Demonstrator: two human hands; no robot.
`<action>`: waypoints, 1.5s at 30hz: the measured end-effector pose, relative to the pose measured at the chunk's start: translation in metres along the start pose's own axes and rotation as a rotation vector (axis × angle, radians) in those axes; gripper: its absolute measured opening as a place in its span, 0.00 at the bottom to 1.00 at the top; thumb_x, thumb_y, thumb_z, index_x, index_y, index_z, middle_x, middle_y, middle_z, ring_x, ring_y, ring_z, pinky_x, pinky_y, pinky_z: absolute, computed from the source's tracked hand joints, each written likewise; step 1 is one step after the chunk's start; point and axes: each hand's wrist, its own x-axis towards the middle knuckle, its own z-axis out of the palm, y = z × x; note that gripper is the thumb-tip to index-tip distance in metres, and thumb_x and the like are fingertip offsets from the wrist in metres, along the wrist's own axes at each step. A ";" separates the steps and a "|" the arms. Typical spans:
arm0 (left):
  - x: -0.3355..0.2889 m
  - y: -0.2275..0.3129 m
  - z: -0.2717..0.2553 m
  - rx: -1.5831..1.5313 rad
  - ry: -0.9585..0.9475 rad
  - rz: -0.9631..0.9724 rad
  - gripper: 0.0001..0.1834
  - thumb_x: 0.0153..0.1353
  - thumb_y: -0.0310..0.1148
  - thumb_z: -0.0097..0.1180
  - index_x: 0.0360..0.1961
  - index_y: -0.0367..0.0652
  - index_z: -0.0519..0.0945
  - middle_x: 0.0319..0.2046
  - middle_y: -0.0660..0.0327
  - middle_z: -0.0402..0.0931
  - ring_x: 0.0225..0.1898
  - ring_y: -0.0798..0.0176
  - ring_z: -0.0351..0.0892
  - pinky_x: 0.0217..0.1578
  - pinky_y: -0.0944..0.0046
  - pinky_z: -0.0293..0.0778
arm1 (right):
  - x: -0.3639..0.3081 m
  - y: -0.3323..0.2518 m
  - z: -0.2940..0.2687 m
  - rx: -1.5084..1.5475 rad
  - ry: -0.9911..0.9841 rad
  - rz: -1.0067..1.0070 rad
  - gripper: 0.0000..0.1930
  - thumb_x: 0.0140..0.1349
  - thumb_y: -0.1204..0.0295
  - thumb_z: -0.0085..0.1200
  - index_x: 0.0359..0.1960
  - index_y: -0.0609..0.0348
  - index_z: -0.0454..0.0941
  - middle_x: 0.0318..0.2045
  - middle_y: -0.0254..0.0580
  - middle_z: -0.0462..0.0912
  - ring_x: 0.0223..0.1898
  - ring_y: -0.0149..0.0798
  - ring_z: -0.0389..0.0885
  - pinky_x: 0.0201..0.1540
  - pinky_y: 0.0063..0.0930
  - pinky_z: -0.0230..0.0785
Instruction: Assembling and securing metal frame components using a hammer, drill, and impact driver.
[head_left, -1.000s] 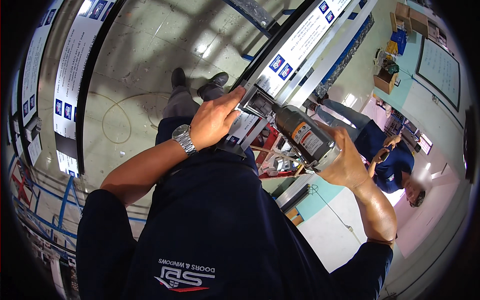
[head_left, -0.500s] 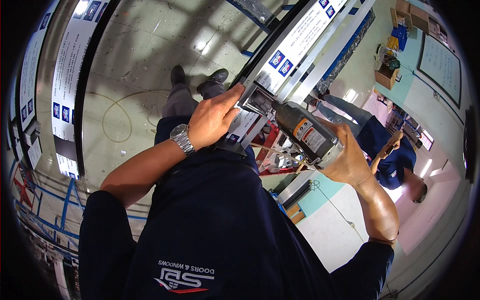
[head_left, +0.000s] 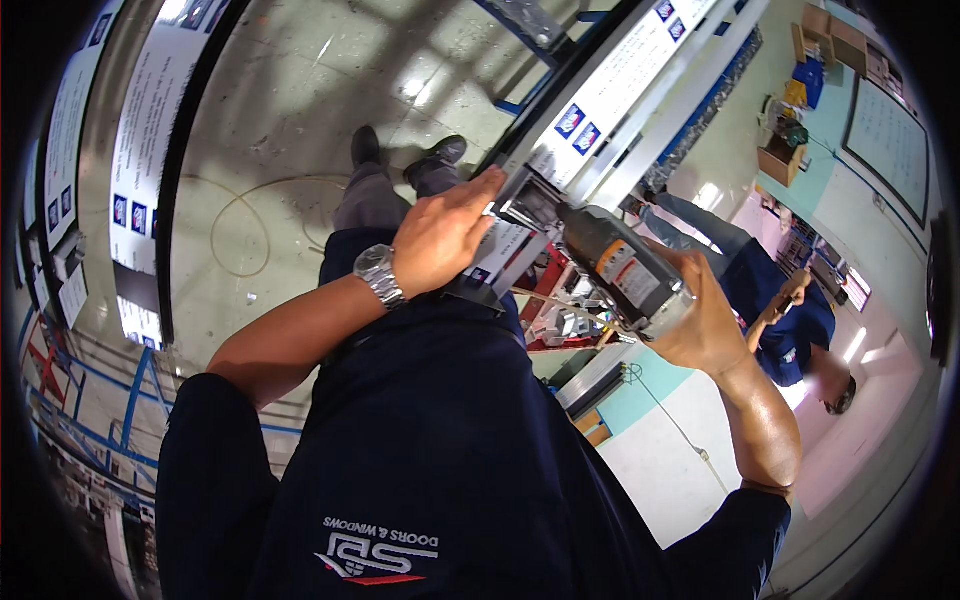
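My right hand (head_left: 700,315) is wrapped round the rear of a dark grey power driver (head_left: 625,265) with an orange and white label. The driver's nose points up and left at the end of a long metal window-frame profile (head_left: 600,105) covered in white protective film with blue squares. At that end the profile meets a shorter piece with similar film (head_left: 497,248), near my waist. My left hand (head_left: 445,235), a steel watch above it, lies over this corner with its fingers stretched out along the profile. The driver's tip is hard to make out at the joint.
More film-covered profiles (head_left: 140,170) stand at the left beside a blue metal rack (head_left: 130,410). A pale hose (head_left: 240,225) loops over the floor. At right, a co-worker (head_left: 775,310) holds something small. Under the driver is a red tray (head_left: 570,345) of metal parts.
The whole view has shifted slightly, so my hands, the driver and the profile sit a little farther right. Both hands keep the same placement.
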 end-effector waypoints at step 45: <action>-0.001 0.008 0.030 0.613 0.221 0.153 0.29 0.60 0.29 0.47 0.62 0.28 0.68 0.63 0.44 0.68 0.66 0.48 0.67 0.69 0.44 0.56 | -0.016 0.008 0.024 -0.060 0.279 -0.201 0.19 0.57 0.67 0.67 0.47 0.64 0.80 0.40 0.49 0.84 0.39 0.47 0.80 0.49 0.35 0.72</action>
